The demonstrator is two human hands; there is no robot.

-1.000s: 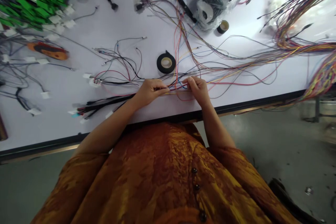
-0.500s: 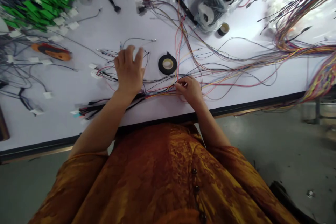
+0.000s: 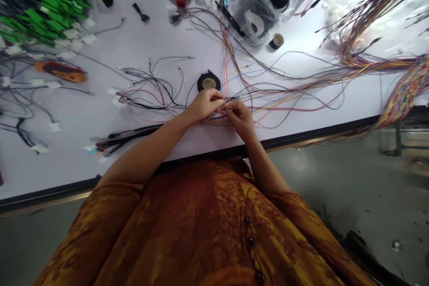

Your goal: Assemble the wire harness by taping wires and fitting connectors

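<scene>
My left hand (image 3: pixel 205 105) and my right hand (image 3: pixel 240 116) meet over the wires near the table's front edge. Both are closed, fingertips pinched on orange-red wires (image 3: pixel 225 71) that run up the table. Just behind my left hand lies a roll of black tape (image 3: pixel 209 81), partly covered by its fingers. Loose wire ends with small metal terminals (image 3: pixel 147 76) spread out to the left, by a white connector (image 3: pixel 119 100). A black-sleeved cable bundle (image 3: pixel 130 137) lies in front of them.
Green connectors (image 3: pixel 60 4) are heaped at the back left, near an orange-handled tool (image 3: pixel 60 72). A plastic bag (image 3: pixel 258 13) with black tape rolls stands at the back. Long multicoloured wires (image 3: pixel 368 67) stretch off right. The table's dark edge (image 3: pixel 284 143) runs in front.
My left hand has moved right and down from above the loose wire ends to the wires beside my right hand, and its spread fingers have closed. The whole view has shifted slightly.
</scene>
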